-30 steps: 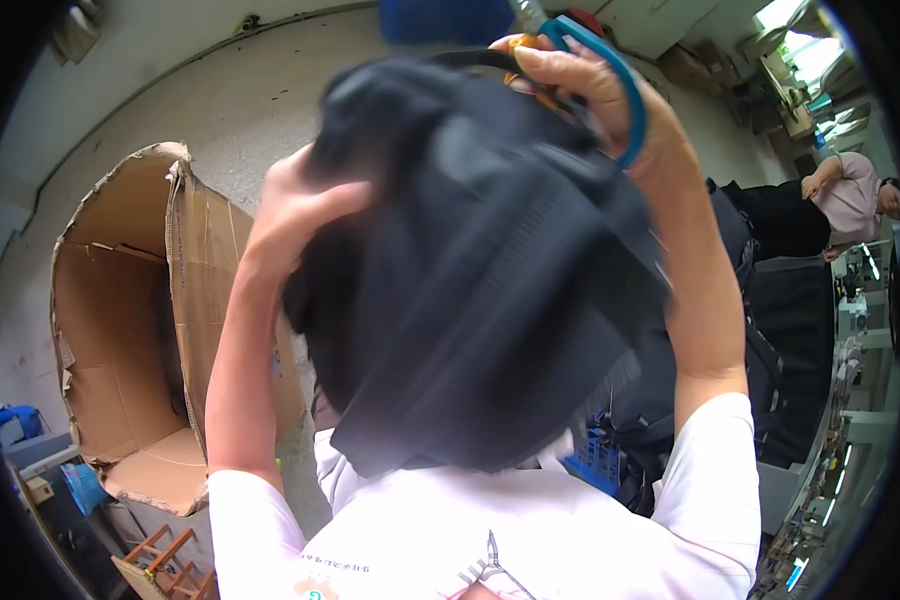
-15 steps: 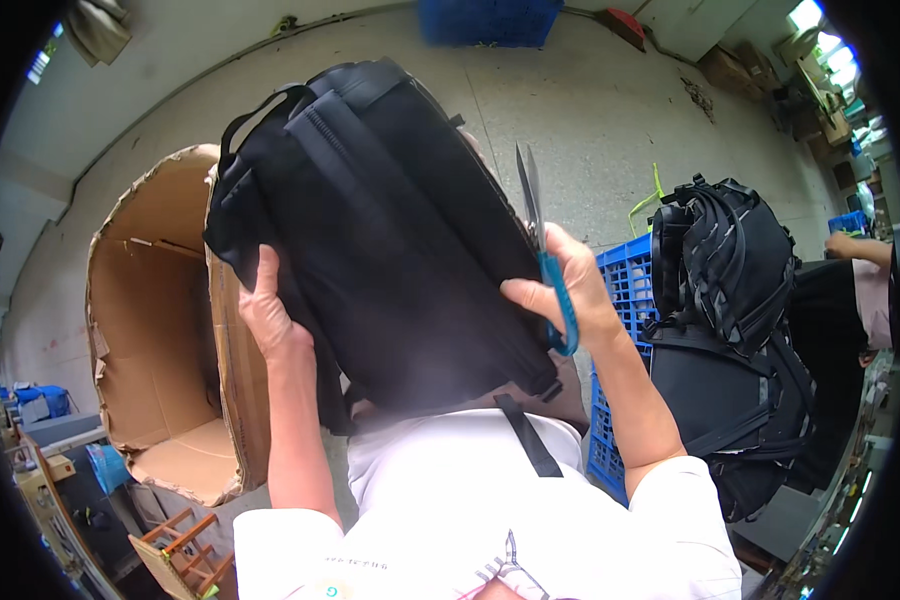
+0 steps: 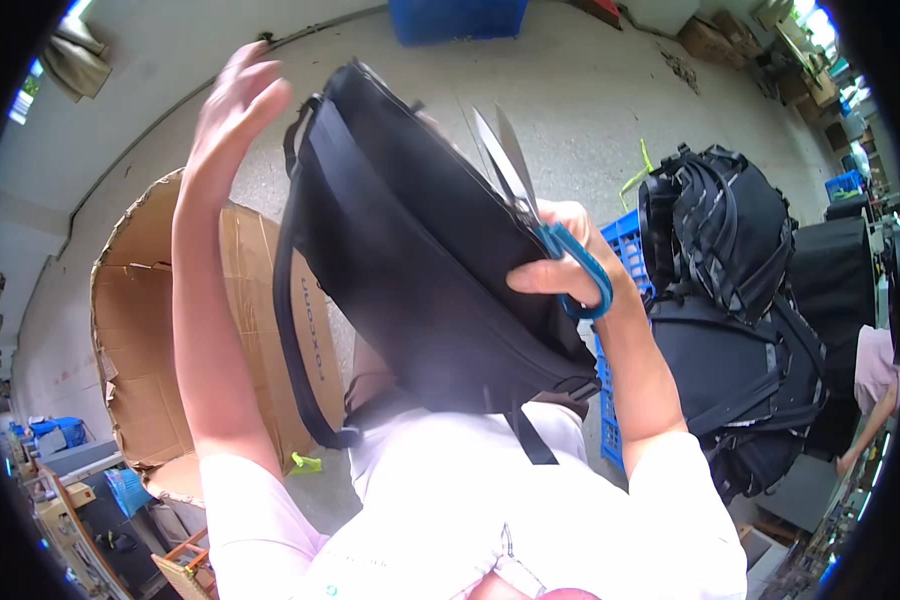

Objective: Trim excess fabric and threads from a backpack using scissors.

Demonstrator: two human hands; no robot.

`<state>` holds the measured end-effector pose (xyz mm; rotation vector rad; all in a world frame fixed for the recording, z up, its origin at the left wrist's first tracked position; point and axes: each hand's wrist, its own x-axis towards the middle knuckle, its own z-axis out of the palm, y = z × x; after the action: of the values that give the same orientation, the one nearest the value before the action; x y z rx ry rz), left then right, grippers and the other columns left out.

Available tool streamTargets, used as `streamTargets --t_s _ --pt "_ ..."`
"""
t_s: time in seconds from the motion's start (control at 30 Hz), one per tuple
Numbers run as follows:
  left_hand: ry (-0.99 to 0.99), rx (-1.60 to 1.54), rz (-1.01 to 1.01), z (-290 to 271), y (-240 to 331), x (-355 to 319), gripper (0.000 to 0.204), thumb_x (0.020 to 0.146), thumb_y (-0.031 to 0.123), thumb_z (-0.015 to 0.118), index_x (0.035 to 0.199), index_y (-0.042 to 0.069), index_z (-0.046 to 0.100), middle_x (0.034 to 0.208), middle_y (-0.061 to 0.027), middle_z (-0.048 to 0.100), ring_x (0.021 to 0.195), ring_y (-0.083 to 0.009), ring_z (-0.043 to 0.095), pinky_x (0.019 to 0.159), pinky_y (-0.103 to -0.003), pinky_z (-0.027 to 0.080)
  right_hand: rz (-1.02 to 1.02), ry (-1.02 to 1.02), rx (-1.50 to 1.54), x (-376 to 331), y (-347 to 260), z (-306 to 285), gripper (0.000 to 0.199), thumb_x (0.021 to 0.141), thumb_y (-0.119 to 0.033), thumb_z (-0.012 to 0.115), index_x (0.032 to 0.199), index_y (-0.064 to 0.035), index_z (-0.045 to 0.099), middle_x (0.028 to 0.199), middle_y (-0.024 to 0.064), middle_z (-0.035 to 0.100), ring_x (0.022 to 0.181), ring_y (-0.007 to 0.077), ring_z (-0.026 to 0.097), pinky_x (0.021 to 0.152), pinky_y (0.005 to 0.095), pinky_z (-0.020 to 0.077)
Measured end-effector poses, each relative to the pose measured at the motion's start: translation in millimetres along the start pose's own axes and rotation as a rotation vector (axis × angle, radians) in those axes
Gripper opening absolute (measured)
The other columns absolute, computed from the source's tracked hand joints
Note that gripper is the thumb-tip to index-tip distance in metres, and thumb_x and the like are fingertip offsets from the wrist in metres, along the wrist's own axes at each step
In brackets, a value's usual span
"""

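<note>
A black backpack [image 3: 410, 260] is tilted in front of my white shirt, its strap and top handle on the left side. My right hand [image 3: 548, 277] grips its right edge, thumb on the near face. That same hand carries scissors [image 3: 582, 260] with teal handles; their blades are parted and point up and away along the bag's edge. My left hand [image 3: 235, 105] is raised off the bag, above and left of its top, fingers apart and slightly blurred. Nothing shows in it.
At left stands an open cardboard box [image 3: 255, 250]. To the right, black backpacks [image 3: 730, 230] are piled on a blue plastic crate [image 3: 622, 240]. A blue bin [image 3: 457, 20] is at the far wall. Another person's arm [image 3: 867, 435] shows at the right rim.
My left hand has let go of the backpack's left side and swung up and away. The bag has tilted and narrowed in view. The scissors have turned leftward and their blades are wider apart.
</note>
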<state>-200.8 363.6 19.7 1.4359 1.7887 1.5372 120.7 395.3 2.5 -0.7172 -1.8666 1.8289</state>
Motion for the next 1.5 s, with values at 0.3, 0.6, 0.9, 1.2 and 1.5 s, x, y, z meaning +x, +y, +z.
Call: streamTargets --t_s 0.3,0.6,0.9,1.2,1.5 --pt "-0.51 -0.294 -0.194 29.4 1.0 17.9 0.024 0.074 0.017 0.064 0.092 0.0 0.061 0.08 -0.0021 0.062 0.07 -0.0102 0.059 0.064 -0.022 0.047 0.046 0.139 0.083 -31.2 29.7 -19.9 0.046 0.064 -0.013 0.073 0.105 0.0015 0.058 0.091 0.0002 0.06 0.085 0.0061 0.05 0.081 0.02 0.0386" --pt "-0.317 -0.525 -0.025 -9.6 -34.3 -10.4 0.024 0.072 0.014 0.071 0.092 0.002 0.064 0.082 -0.0038 0.065 0.076 -0.013 0.061 0.076 -0.025 0.048 0.177 0.267 -0.114 -105.5 65.2 -46.1 0.084 0.056 -0.057 0.075 0.113 0.0 0.053 0.082 0.0024 0.051 0.071 0.0093 0.048 0.062 0.0213 0.0424" --pt "-0.398 -0.611 0.071 -5.3 -32.4 -15.4 0.026 0.068 0.018 0.075 0.087 0.004 0.065 0.088 -0.0051 0.057 0.081 -0.0162 0.051 0.076 -0.027 0.042 -0.066 0.091 -0.611 -81.1 43.8 -62.8 0.081 0.053 -0.066 0.07 0.105 -0.0059 0.053 0.082 0.0062 0.05 0.067 0.017 0.048 0.062 0.0278 0.042" --pt "-0.364 -0.603 0.087 -6.3 -25.8 -23.7 0.019 0.068 0.017 0.075 0.081 0.006 0.065 0.082 -0.004 0.057 0.078 -0.0153 0.051 0.071 -0.026 0.043 -0.116 -0.085 -0.726 -54.1 33.2 -52.6 0.078 0.055 -0.065 0.069 0.104 -0.0066 0.053 0.076 0.0071 0.051 0.067 0.0181 0.05 0.061 0.03 0.0433" --pt "-0.192 -0.62 -0.001 -22.5 -45.0 -39.1 0.017 0.072 0.007 0.07 0.089 0.004 0.065 0.087 -0.0026 0.059 0.081 -0.0145 0.056 0.076 -0.026 0.045 -0.151 -0.065 -0.823 -50.0 20.7 -43.2 0.065 0.064 -0.064 0.063 0.086 -0.0036 0.058 0.06 0.0065 0.054 0.054 0.0174 0.054 0.051 0.0257 0.0448"
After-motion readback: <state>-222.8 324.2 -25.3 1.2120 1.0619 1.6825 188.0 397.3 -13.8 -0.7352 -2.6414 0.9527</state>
